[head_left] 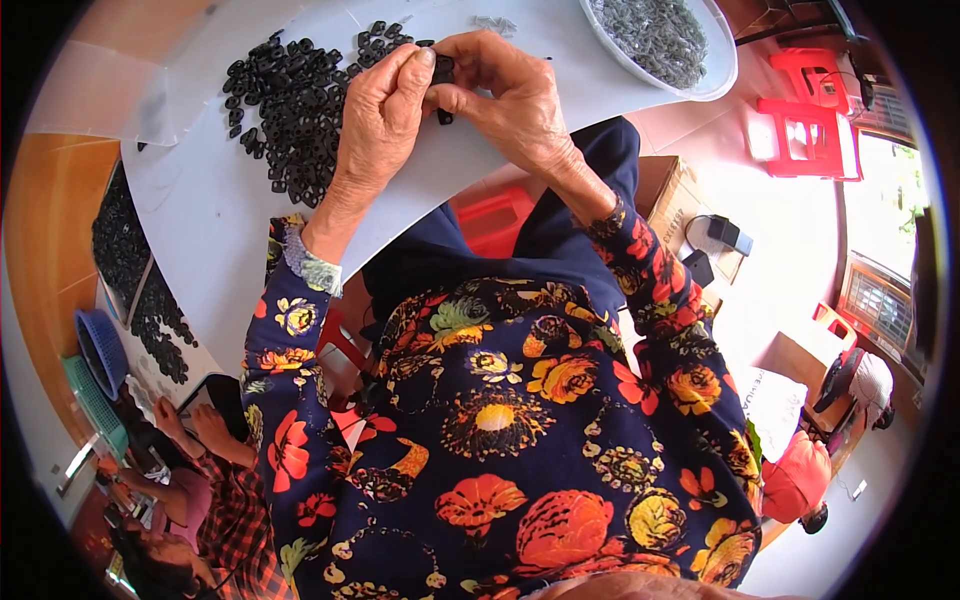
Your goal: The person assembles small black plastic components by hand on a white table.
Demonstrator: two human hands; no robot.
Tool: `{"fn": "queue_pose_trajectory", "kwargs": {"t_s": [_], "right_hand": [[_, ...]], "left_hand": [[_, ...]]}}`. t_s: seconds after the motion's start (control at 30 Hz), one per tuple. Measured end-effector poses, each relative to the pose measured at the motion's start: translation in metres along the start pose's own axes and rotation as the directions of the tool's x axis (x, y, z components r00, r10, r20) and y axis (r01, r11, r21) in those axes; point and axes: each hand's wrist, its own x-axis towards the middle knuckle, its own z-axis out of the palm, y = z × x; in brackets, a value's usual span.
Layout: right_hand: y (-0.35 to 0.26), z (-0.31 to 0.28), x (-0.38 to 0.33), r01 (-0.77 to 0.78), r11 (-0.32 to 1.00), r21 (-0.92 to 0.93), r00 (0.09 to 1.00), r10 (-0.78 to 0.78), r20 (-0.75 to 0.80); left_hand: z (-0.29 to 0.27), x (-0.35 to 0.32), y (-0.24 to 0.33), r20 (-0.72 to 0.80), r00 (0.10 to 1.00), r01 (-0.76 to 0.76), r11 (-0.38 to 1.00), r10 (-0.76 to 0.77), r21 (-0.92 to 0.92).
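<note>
My left hand (pixel 382 118) and my right hand (pixel 512 98) meet above the near edge of a white table (pixel 200 230). Between their fingertips is a small black plastic piece (pixel 443 72), partly covered by the fingers. Both hands are closed on it, thumbs pressed against the fingers. Close to my left hand spreads a heap of similar black plastic pieces (pixel 285 120), rounded and with holes. Just beyond my right hand lie a few small clear pieces (pixel 495 25). A white basin (pixel 722 75) of clear plastic pieces (pixel 655 42) stands to the right.
Red plastic stools (pixel 815 135) stand at the right, near a cardboard box (pixel 665 195) on the floor. At the left, another table bears more black pieces (pixel 125 240), beside blue (pixel 100 350) and green baskets (pixel 95 405). Other people sit at lower left and lower right.
</note>
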Motion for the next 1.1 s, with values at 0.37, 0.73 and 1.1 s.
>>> {"fn": "queue_pose_trajectory", "kwargs": {"t_s": [0.37, 0.73, 1.1], "right_hand": [[-0.006, 0.001, -0.001, 0.081, 0.991, -0.109, 0.997, -0.081, 0.004], [-0.008, 0.004, -0.002, 0.195, 0.974, -0.115, 0.981, -0.194, 0.018], [-0.01, 0.004, -0.001, 0.104, 0.989, -0.103, 0.994, -0.101, 0.034]], "left_hand": [[-0.003, -0.001, -0.005, 0.064, 0.998, -0.002, 0.999, 0.005, -0.042], [-0.003, -0.006, -0.005, 0.07, 0.997, -0.022, 0.999, 0.025, -0.046], [-0.006, -0.006, -0.005, 0.012, 1.0, -0.009, 0.998, 0.01, -0.06]]}}
